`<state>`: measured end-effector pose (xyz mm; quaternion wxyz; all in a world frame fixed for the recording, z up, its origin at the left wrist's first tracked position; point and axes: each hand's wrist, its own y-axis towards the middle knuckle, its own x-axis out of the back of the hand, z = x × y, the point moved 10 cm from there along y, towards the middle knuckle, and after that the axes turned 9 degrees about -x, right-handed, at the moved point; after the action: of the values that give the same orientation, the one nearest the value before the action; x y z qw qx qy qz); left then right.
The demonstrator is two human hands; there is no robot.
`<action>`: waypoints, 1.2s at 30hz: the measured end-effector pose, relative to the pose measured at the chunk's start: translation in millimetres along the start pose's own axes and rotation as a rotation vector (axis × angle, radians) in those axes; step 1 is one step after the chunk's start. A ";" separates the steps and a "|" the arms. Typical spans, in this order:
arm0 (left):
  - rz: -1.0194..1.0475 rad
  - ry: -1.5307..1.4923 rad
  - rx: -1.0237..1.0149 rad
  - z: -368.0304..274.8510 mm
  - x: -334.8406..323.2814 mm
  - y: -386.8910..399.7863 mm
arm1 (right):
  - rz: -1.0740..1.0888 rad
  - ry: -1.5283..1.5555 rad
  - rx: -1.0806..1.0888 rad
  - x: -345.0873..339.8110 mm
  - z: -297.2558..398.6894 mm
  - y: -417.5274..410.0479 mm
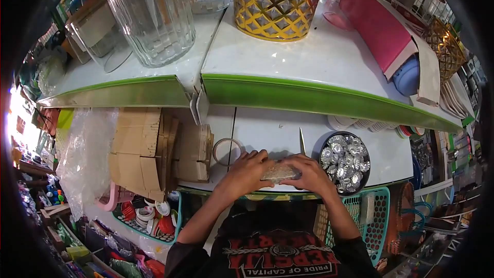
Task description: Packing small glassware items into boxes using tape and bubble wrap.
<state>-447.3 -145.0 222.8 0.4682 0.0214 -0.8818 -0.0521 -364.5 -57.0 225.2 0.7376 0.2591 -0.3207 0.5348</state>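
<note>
My left hand (247, 172) and my right hand (308, 173) grip opposite ends of a small brownish package (279, 173) in shiny transparent wrap. They hold it close to the front edge of the lower white shelf (266, 135). What the wrap contains is too small to tell. A pointed metal blade (302, 141) lies just beyond my right hand, which hides its other end. Left of my left hand rests a thin ring, apparently a roll of tape (214, 152). To the right of my right hand stands a round black bowl (321, 150) filled with silver fluted foil cups (345, 162).
Cardboard boxes (141, 135) and plastic wrap (87, 150) crowd the left side. Above, a green-edged shelf (308, 92) bears a glass jar (162, 31), a gold-patterned container (274, 11) and a pink box (376, 27). Turquoise baskets (380, 208) sit below.
</note>
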 end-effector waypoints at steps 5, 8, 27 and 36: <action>-0.055 0.049 -0.029 6.5 -2.0 -3.7 | 0.005 -0.063 -0.005 -4.6 -1.3 3.0; -0.092 0.062 -0.056 3.7 2.7 -3.1 | 0.057 -0.090 0.065 -11.3 -1.4 3.7; -1.069 -0.707 0.162 25.3 -36.2 -86.2 | 0.015 0.736 -0.460 -24.8 -50.7 10.7; -0.713 -1.343 0.307 35.1 -63.8 -63.5 | 0.195 1.323 -0.649 -82.3 -33.6 -21.7</action>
<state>-441.3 -200.1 143.7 -0.2199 0.3322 -0.9138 -0.0786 -355.5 -90.2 140.4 0.7654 -0.3777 0.0270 0.5204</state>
